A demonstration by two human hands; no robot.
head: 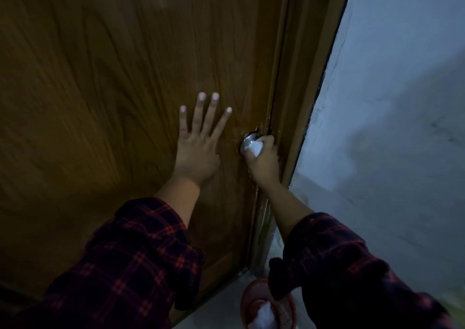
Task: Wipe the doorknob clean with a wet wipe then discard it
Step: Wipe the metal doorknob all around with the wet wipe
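Plaid red-black sleeves (130, 258) nearest. Left hand (198, 150) flat, fingers spread on brown wooden door (100, 77). Right hand (263, 161) clamped on white wet wipe (255, 148) over round silver doorknob (247, 142). Best: twist wipe round whole knob, keep door braced.

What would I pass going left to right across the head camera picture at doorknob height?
Wooden door → left hand flat on the door → doorknob → right hand pressing the wet wipe on it → door frame → pale wall.

Dim, soft-focus frame (edges warped)
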